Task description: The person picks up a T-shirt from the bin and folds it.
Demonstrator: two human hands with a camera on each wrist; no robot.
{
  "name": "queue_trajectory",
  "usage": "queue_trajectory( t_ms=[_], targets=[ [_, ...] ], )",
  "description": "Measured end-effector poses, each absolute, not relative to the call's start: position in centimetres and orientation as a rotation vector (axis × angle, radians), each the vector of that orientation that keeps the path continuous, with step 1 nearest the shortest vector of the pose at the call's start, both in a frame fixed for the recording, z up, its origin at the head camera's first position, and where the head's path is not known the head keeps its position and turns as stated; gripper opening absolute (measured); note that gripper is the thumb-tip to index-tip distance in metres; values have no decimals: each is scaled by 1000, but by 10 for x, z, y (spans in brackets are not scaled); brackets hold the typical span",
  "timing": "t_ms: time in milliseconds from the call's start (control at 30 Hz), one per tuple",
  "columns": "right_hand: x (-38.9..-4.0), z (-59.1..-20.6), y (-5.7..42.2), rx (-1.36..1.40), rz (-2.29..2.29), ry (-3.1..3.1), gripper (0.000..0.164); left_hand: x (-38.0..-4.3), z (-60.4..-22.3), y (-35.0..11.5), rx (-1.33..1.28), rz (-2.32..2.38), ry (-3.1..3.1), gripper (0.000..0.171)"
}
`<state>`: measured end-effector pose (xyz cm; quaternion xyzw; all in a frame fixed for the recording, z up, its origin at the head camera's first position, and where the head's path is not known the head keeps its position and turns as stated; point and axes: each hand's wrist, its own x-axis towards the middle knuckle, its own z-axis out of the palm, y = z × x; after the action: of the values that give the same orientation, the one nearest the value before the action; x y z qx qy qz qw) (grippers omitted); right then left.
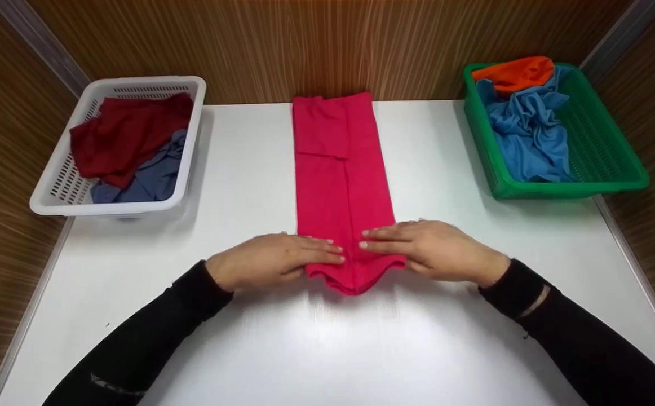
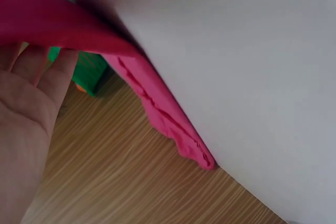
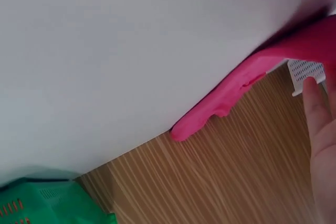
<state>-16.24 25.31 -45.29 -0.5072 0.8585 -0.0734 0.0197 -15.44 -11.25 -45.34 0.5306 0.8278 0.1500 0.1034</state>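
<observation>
A bright pink folded garment (image 1: 327,186) lies lengthwise on the white table, a long narrow strip with a seam-like line down its middle and a smaller folded layer at its far left. Its near end is wavy and raised in a curve. On the left of that end, my left hand (image 1: 277,259) rests with straight fingers (image 2: 55,77) across the cloth. Mirroring it, my right hand (image 1: 440,251) lays straight fingers (image 1: 389,246) over the right side. Fingertips of both hands point toward the middle line. Both thumbs are mostly hidden.
At the back left stands a white basket (image 1: 192,152) with dark red cloth (image 1: 130,135) and grey-blue cloth (image 1: 153,175). A green basket (image 1: 575,190) at the back right holds blue cloth (image 1: 530,135) and orange cloth (image 1: 519,74). Wood-grain panels (image 1: 248,51) enclose the table (image 1: 248,349).
</observation>
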Motion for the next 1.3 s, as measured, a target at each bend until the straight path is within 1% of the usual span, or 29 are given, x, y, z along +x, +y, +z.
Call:
queue_trajectory(
  t_ms=[67,233,433,633,767,933,1167,1300],
  targets=[
    [-165,-446,254,-1551,-364,2690,73,-156,-446,-114,1513,551,2453,53],
    [-168,-431,256,-1504,-697,2728,66,-158,-433,-119,1400,760,2524,54],
    [-169,-415,257,-1519,-990,2682,53,-158,-419,-124,1409,890,2601,53],
    [-167,-410,256,-1589,-1179,2572,46,-154,-408,-125,1432,922,2610,59],
    [-170,-408,254,-1526,-1213,2592,46,-157,-409,-125,1385,943,2627,56],
    [-181,-409,249,-1380,-1226,2694,43,-170,-411,-120,1253,1013,2689,50],
    [-210,-416,242,-1162,-1263,2842,24,-199,-416,-114,1048,1158,2800,36],
    [-228,-419,241,-1050,-1281,2892,21,-218,-420,-112,903,1211,2853,33]
  ],
)
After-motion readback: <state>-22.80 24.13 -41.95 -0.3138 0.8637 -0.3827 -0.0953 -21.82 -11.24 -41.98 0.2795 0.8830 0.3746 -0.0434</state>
